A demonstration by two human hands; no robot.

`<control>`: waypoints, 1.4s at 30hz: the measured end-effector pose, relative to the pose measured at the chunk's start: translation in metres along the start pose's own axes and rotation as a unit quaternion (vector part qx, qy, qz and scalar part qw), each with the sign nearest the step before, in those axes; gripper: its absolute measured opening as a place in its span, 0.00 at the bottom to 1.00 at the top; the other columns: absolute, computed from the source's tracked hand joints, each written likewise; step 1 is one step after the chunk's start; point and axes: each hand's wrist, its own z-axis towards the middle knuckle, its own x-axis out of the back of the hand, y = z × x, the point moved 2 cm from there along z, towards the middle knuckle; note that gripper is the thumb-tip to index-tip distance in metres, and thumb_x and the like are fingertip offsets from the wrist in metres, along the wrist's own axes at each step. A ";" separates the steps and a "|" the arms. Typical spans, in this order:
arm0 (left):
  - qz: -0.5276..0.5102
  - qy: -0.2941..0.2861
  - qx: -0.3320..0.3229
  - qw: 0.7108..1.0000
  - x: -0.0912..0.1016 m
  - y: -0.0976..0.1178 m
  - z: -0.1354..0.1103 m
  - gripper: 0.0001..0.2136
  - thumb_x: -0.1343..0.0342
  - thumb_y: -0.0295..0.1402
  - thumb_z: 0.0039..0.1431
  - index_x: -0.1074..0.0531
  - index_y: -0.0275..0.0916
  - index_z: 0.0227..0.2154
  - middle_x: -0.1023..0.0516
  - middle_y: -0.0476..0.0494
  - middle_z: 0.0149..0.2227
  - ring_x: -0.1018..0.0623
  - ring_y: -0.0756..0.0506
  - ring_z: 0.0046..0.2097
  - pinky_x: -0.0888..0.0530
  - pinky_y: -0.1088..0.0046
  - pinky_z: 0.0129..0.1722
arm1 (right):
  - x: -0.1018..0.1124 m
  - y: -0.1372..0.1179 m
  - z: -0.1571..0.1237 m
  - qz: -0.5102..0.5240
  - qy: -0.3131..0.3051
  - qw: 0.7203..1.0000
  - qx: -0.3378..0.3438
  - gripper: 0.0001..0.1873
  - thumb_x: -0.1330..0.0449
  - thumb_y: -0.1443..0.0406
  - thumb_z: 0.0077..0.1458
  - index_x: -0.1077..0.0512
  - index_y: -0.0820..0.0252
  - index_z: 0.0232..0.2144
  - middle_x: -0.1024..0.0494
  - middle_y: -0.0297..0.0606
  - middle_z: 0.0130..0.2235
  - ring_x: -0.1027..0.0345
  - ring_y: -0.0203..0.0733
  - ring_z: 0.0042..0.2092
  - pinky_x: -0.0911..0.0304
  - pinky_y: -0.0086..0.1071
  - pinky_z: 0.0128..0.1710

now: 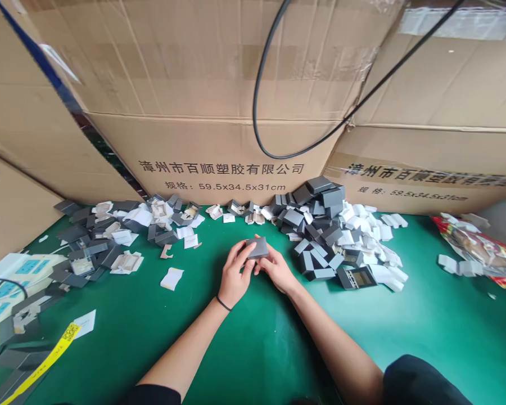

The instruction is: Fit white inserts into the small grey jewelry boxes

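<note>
Between my two hands is a small dark grey box [258, 247], held up over the green table. My left hand [235, 273] has its fingers closed around the box's left side, with a black band at the wrist. My right hand [278, 271] grips the box from the right and from below; some of its fingers are hidden behind it. To the right lies a heap of dark grey boxes [320, 197], with crumpled white paper pieces [362, 225] beside it. A small white paper slip [171, 278] rests on the table left of my hands.
Large cardboard cartons [219, 140] wall off the back. A black cable [256, 95] loops down before them. On the left are more dark boxes and inserts [105, 253], a yellow strap [50, 360] and a pale panel with blue labels [17, 281]. A red plastic bag [484, 247] lies far right.
</note>
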 end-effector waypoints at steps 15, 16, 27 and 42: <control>-0.136 -0.004 -0.012 0.991 -0.058 0.067 0.084 0.17 0.47 0.40 0.58 0.29 0.41 0.48 0.33 0.39 0.52 0.29 0.43 0.52 0.24 0.69 0.45 | 0.069 -0.077 -0.002 -0.291 0.235 0.913 0.163 0.19 0.55 0.61 0.57 0.33 0.57 0.47 0.36 0.45 0.47 0.36 0.35 0.31 0.33 0.33 0.29; -0.141 -0.006 -0.030 0.990 -0.070 0.079 0.096 0.17 0.48 0.40 0.58 0.28 0.41 0.48 0.34 0.40 0.52 0.29 0.44 0.50 0.25 0.70 0.45 | 0.083 -0.088 -0.003 -0.341 0.292 0.876 0.177 0.17 0.56 0.62 0.57 0.31 0.59 0.42 0.36 0.46 0.46 0.35 0.38 0.35 0.33 0.35 0.34; 0.050 -0.128 -0.065 0.988 -0.166 0.086 0.126 0.21 0.52 0.33 0.60 0.37 0.45 0.56 0.45 0.39 0.62 0.44 0.34 0.62 0.40 0.50 0.58 | 0.203 -0.109 -0.002 -0.651 0.349 0.669 0.087 0.24 0.60 0.64 0.58 0.38 0.61 0.54 0.33 0.50 0.49 0.43 0.50 0.52 0.45 0.48 0.50; 0.129 -0.111 -0.140 0.976 -0.050 0.039 0.016 0.21 0.56 0.32 0.61 0.39 0.41 0.57 0.54 0.37 0.66 0.58 0.37 0.66 0.50 0.48 0.61 | 0.222 -0.113 -0.013 -0.561 0.424 0.711 -0.022 0.39 0.59 0.52 0.57 0.58 0.69 0.63 0.52 0.61 0.63 0.62 0.62 0.65 0.57 0.60 0.56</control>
